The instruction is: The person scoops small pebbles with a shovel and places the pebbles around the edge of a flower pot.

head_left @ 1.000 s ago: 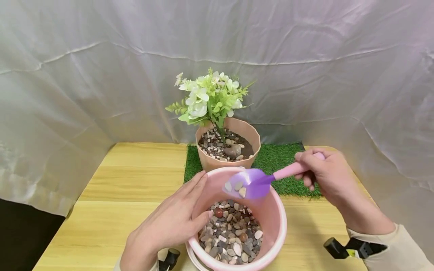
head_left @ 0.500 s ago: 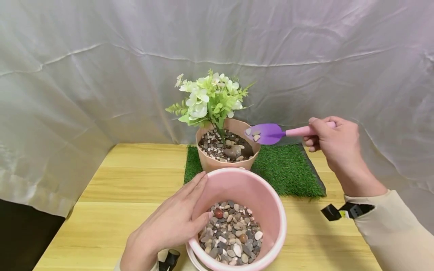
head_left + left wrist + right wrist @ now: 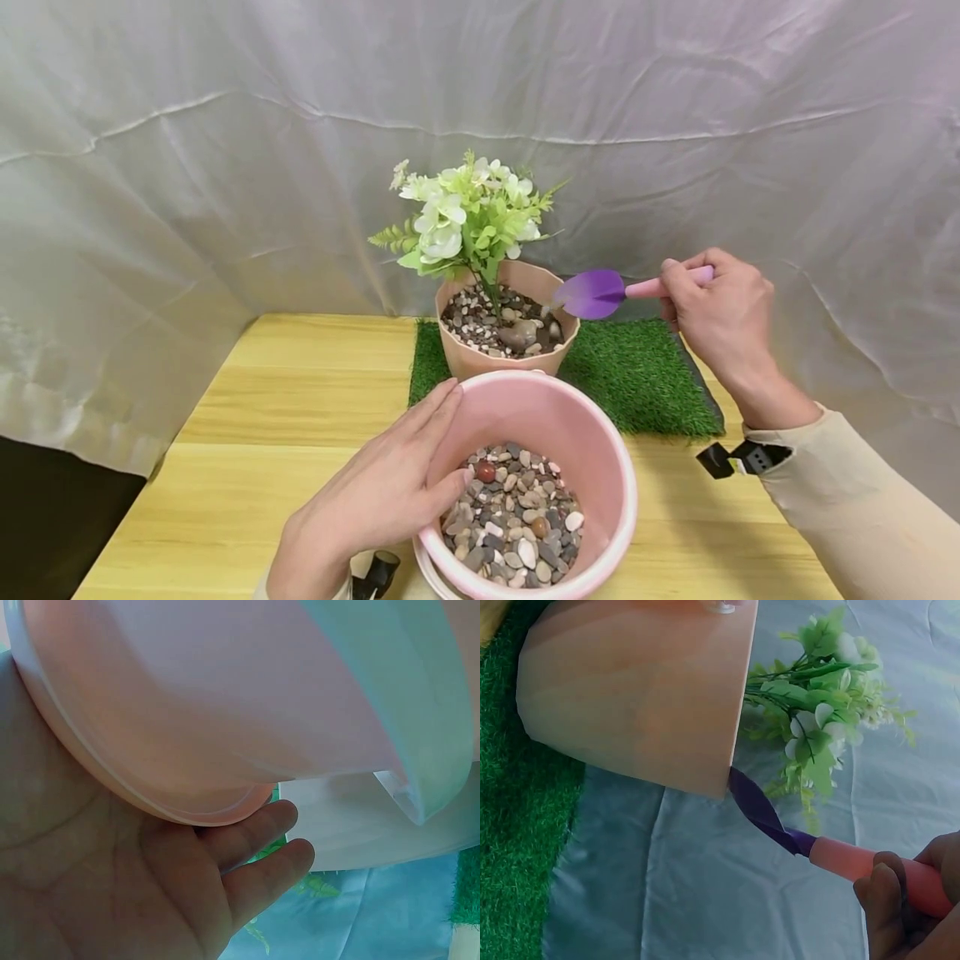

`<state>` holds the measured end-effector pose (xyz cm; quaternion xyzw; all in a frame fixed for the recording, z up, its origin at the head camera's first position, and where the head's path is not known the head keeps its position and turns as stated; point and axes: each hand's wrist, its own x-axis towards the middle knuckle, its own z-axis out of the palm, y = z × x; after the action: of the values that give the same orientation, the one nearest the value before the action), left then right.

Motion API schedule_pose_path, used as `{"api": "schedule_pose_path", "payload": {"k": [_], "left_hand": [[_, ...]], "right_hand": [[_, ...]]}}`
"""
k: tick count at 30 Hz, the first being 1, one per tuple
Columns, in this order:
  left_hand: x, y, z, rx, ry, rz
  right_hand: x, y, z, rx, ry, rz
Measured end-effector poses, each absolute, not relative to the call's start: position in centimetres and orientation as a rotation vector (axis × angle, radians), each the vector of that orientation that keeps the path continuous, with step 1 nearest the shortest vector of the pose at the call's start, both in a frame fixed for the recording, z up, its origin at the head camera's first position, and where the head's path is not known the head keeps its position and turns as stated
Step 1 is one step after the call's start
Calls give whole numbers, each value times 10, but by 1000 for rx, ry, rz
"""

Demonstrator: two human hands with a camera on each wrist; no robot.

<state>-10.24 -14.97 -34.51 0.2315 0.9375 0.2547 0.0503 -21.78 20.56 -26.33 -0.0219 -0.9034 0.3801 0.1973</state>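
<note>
With curled fingers, my right hand (image 3: 723, 312) grips the pink handle of a small garden trowel (image 3: 596, 293). Its purple blade tips downward at the right rim of a peach flowerpot (image 3: 498, 363), with no stones left on it. Inside the pot, pebbles, dark soil and a larger brown stone (image 3: 517, 335) surround the stem of a white-flowered plant (image 3: 476, 212). My left hand (image 3: 386, 479) holds the left rim of a pink bucket (image 3: 626, 500), thumb inside and fingers along the outside. Several mixed pebbles (image 3: 517, 517) cover the bucket's bottom.
The flowerpot stands on a green artificial grass mat (image 3: 637, 383) at the back of the wooden table (image 3: 292, 417). Grey cloth (image 3: 225, 183) hangs behind and along both sides. The bucket is directly in front of the pot.
The trowel has gone from above the bucket up to the flowerpot's right rim and tipped; the pebbles it carried have slid off into the pot. My left hand stays on the bucket.
</note>
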Motion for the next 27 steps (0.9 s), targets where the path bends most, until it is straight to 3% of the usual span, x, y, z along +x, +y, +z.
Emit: {"api": "schedule_pose_path", "payload": {"k": [18,27], "left_hand": [[-103,-150,-345,711,2863,762],[-102,-149,-345,719,2886,757]], "right_hand": [[-211,200,-264,-36,-2473,1004],[-173,184,-245,-39,-2327,1161]]}}
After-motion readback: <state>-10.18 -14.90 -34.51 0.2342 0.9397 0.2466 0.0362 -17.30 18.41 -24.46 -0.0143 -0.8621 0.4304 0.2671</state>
